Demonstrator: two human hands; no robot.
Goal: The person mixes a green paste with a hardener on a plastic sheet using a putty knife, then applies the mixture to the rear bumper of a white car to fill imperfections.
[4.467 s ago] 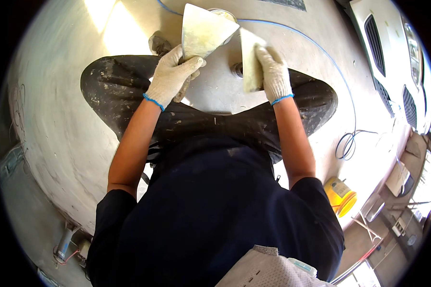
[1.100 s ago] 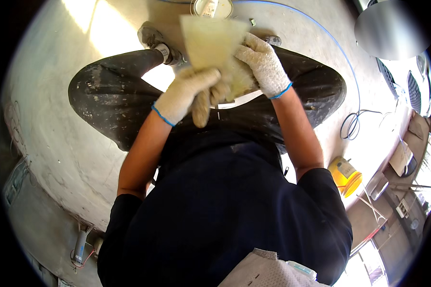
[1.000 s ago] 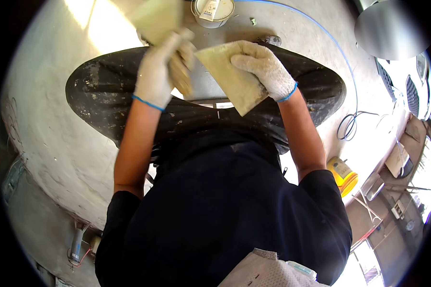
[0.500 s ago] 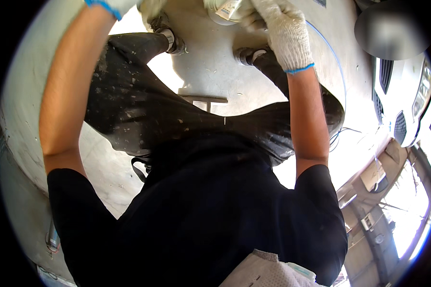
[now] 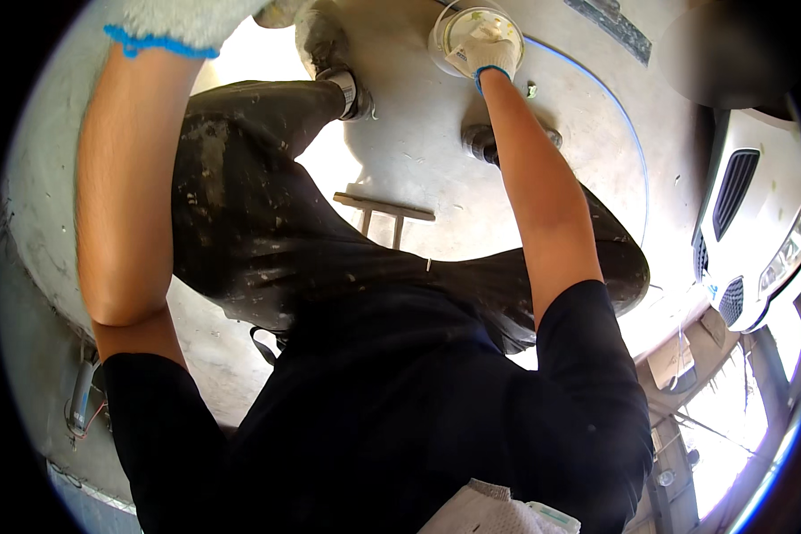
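Rough, matt knitted cloth covers the right hand (image 5: pixel 494 55) and left hand (image 5: pixel 180 21). The far tub (image 5: pixel 439 57) looks smooth, metal or plastic unclear. Trousers (image 5: pixel 240 178) and shirt (image 5: pixel 418 400) are matt cloth, the floor (image 5: pixel 400 142) matt, the car bodywork (image 5: pixel 746 236) at right smooth, glossy.

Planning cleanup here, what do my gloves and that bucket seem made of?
Gloves: likely cotton or a blend, matte, judging by the fuzzy, knitted pale surface. Bucket: plastic or metal; its pale, smooth-looking wall leaves that open.
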